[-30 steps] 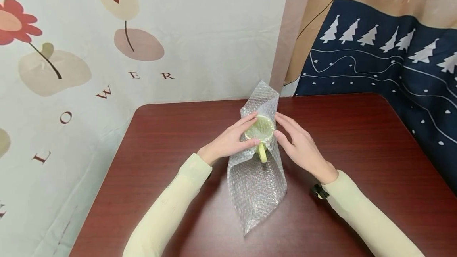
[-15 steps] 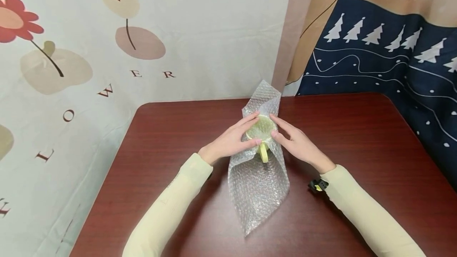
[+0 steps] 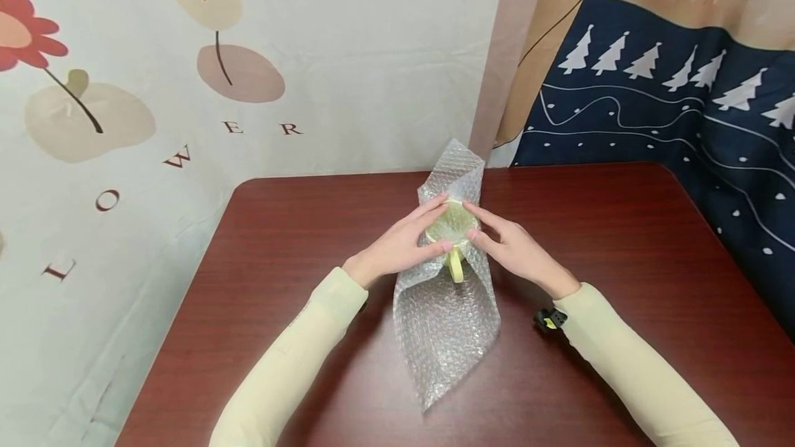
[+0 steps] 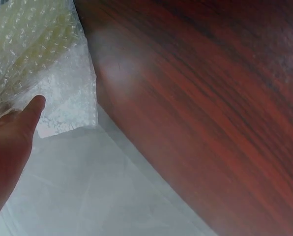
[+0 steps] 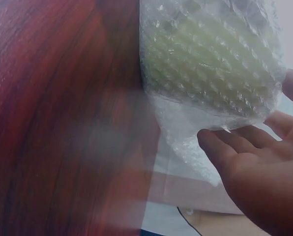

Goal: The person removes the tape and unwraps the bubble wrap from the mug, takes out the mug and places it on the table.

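A pale yellow-green mug (image 3: pixel 451 223) stands upright on a strip of bubble wrap (image 3: pixel 446 336), its handle (image 3: pixel 456 266) turned toward me. Flaps of the wrap come up around the mug's left and right sides. My left hand (image 3: pixel 402 243) rests at the left of the rim, fingers extended on the far side and thumb near the handle. Opposite it, my right hand (image 3: pixel 520 252) touches the wrapped right side with spread, nearly straight fingers. In the right wrist view the mug's side shows through the bubble wrap (image 5: pixel 215 69), with fingertips right at its edge.
The dark red wooden table (image 3: pixel 298 226) lies under everything, its far edge against a pale flower-print cloth (image 3: pixel 373 74). A navy cloth with white trees (image 3: pixel 627 109) hangs at the back right. The wrap's far end reaches past the table's back edge.
My right hand has moved left and inward, from beside the wrap onto the mug's right rim, bringing the wrap flap closer. My left hand has stayed in place.
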Available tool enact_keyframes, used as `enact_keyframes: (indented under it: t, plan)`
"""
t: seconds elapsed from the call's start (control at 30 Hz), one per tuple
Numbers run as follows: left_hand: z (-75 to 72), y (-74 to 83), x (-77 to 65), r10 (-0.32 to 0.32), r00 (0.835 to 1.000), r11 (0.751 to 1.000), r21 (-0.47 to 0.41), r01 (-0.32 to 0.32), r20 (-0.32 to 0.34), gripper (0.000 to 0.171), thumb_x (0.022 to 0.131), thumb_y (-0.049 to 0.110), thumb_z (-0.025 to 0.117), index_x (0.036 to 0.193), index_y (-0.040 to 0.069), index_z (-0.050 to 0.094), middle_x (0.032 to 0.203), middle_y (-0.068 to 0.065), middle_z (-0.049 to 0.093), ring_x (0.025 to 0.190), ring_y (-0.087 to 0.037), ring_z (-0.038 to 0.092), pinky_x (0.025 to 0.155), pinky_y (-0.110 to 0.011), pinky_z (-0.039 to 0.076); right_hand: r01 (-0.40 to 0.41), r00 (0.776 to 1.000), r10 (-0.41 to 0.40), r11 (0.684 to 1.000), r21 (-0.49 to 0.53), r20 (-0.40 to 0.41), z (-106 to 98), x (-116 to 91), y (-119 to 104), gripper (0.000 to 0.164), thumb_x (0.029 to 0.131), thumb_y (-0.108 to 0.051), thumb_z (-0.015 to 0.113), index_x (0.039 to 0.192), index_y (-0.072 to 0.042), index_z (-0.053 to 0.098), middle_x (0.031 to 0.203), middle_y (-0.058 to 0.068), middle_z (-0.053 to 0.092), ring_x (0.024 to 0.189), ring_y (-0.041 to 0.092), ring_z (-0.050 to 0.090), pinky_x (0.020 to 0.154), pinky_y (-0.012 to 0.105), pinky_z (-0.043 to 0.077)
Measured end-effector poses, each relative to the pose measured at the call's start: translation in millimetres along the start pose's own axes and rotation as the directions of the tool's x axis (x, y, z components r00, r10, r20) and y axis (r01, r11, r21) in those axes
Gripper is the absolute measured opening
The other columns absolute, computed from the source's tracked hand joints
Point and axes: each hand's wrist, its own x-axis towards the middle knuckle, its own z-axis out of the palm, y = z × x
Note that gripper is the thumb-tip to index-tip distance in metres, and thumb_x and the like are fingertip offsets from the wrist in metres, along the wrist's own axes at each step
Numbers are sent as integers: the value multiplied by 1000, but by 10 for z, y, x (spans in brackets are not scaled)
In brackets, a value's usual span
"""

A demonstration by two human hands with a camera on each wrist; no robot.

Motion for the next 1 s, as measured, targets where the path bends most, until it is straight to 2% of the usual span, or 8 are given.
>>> enact_keyframes:
  t: [0.1,0.2,0.33,0.47,0.6,0.8,0.87,1.0]
  plan:
    - [-8,7,-14,3,1000,999,37,-3,2,79,103,56,56,163,12,31,172,17,8,156,-11,18,122,-45,30,4,1000,-4,1000,6,4,-7,9,9,62,108,-39,56,163,-19,36,164,5,39,147,30,41,116,58,36]
    - [-13,5,-32,35,999,992,125,-33,-12,73,103,55,57,162,17,38,173,11,8,157,-16,18,122,-49,29,9,1000,-10,1000,16,10,-7,15,10,62,108,-38,57,163,-18,37,163,7,40,146,31,43,115,59,37]
    - [-6,3,-40,122,990,963,251,-101,-70,61,101,52,63,154,23,52,173,-2,15,158,-29,18,124,-57,19,16,1000,-16,1000,25,10,-8,21,5,61,108,-38,57,162,-18,37,163,7,41,146,31,43,115,59,37]
    - [9,18,-40,214,969,939,301,-169,-125,52,99,48,68,145,24,63,169,-9,27,156,-36,23,125,-57,15,13,1000,-13,1000,26,4,-16,8,4,61,108,-38,57,162,-18,38,162,7,42,146,31,43,115,59,37]
    - [29,36,-61,297,940,920,315,-234,-170,43,98,39,72,136,19,71,163,-12,40,153,-35,29,125,-52,19,10,1000,-10,1000,23,2,-13,-8,5,61,108,-38,57,162,-19,38,162,7,42,145,31,45,114,59,38]
    - [55,58,-100,408,863,900,293,-323,-299,24,95,18,75,117,11,80,148,-13,58,143,-40,45,122,-48,30,12,1000,-13,999,35,2,4,-8,2,61,108,-38,57,162,-18,38,162,7,42,145,32,45,113,59,39]
    - [60,59,-109,410,843,901,295,-317,-348,20,93,13,74,112,9,80,144,-11,62,140,-38,49,121,-43,32,13,1000,-13,999,34,-1,5,-4,2,61,108,-38,57,162,-18,38,162,8,42,145,32,45,113,59,39]
    - [65,71,-130,385,805,914,309,-264,-451,13,90,6,69,100,5,76,135,-10,68,134,-32,58,115,-36,41,13,1000,-13,1000,25,-10,-2,1,2,61,107,-38,57,162,-18,39,161,9,43,144,32,45,113,58,40]
